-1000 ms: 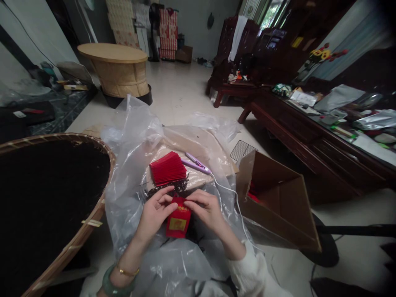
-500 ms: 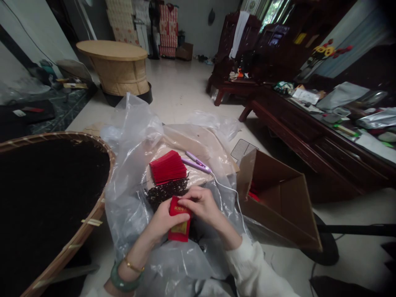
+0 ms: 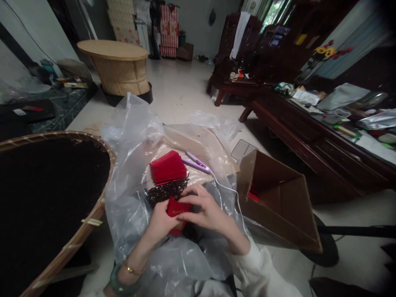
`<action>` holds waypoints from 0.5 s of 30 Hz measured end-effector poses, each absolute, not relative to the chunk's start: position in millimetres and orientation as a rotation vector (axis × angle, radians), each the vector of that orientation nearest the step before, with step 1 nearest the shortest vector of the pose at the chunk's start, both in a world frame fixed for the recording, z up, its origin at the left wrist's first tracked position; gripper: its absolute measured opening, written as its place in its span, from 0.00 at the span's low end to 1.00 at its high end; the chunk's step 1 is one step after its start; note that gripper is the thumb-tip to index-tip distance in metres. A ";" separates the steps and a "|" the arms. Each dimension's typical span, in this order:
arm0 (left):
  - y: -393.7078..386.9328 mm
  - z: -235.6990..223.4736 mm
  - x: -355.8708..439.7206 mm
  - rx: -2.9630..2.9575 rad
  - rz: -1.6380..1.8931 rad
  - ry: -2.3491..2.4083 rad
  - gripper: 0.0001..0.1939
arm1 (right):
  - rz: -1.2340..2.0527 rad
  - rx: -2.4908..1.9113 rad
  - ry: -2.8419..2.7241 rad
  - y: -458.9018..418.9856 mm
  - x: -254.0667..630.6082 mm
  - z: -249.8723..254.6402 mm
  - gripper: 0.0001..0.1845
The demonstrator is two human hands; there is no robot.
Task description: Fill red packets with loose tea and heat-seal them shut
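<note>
A small red packet (image 3: pixel 174 209) with gold print is between my hands, above a sheet of clear plastic (image 3: pixel 130 206). My left hand (image 3: pixel 158 221) grips it from the left, thumb across its front. Thumb and fingers of my right hand (image 3: pixel 206 208) close on its upper right side, partly covering it. Just beyond lies a heap of dark dried leaves (image 3: pixel 163 192), like loose tea. Behind the heap is a fanned stack of flat red packets (image 3: pixel 168 168). A purple hair straightener (image 3: pixel 199 165) with a white cord lies right of the stack.
On my left stands a wide woven tray (image 3: pixel 103 202) filled with dark material. An open cardboard box (image 3: pixel 278 214) with red items inside is on my right. Farther off are a round-topped wicker stand (image 3: pixel 120 70) and a long dark wooden table (image 3: pixel 309 140) covered in clutter.
The packet's top has tipped toward me and its front shows less. My right hand's fingers have spread wider around its upper edge. The surrounding things have stayed put.
</note>
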State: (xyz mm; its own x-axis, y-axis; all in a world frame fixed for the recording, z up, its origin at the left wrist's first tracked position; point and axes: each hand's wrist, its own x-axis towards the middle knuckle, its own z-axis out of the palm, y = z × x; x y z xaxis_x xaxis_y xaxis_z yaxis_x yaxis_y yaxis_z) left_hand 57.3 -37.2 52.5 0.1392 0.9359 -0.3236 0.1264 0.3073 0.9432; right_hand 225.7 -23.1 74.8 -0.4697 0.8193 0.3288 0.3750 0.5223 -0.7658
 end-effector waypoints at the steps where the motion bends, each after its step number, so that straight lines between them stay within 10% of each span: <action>1: -38.6 51.5 58.0 1.146 0.812 1.318 0.12 | 0.815 -0.948 -2.133 -23.1 227.1 77.7 0.13; 15: -47.0 37.1 59.7 1.393 0.784 1.374 0.10 | 0.793 -1.063 -2.232 -28.0 221.5 67.3 0.07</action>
State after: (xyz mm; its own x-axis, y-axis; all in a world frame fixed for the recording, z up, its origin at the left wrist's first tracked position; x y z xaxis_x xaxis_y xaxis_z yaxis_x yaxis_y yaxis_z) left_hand 59.7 -47.0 37.1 0.1489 0.9707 -0.1885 0.3318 0.1305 0.9343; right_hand 221.5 -28.0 67.3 -0.5441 0.8114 0.2136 0.4946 0.5158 -0.6996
